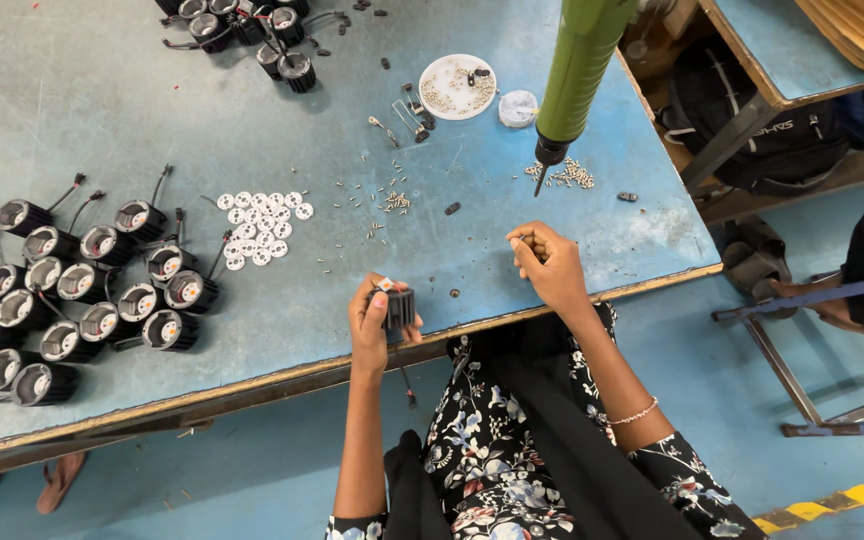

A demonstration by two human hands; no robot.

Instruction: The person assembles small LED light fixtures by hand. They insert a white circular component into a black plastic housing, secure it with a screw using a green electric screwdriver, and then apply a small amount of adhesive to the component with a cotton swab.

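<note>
Left hand (pixel 370 322) grips a small black ribbed lamp housing (pixel 399 307) at the near edge of the tabletop (pixel 132 120), about mid-length. Fingers wrapped round the body, open end tipped up toward the person, probably so the inside faces the tool. A thin wire (pixel 407 383) hangs from it below the table edge.

Right hand (pixel 549 265) sits just right of it, above the same near edge. Fingertips pinched together; looks like something tiny between them, likely a screw, too small to confirm.

Green electric screwdriver (pixel 577 75) hangs tip-down over the right part of the tabletop, untouched, bit just above a small pile of screws (pixel 574 174). Hung there, it stays within reach of the right hand.

More loose screws (pixel 392 200) scattered mid-table. White round discs (pixel 262 228) laid flat in a cluster left of centre. White dish (pixel 457 86) with small parts near the far edge, a small white cup (pixel 518 108) beside it.

Finished-looking black housings (pixel 82 290) with leads packed in rows toward the left edge; another bunch (pixel 252 25) at the far edge. Sorted groups keep stages apart, I'd guess.

Black backpack (pixel 752 110) off the right edge, by a second table (pixel 782 50). Another person's arm (pixel 852 312) at far right.
</note>
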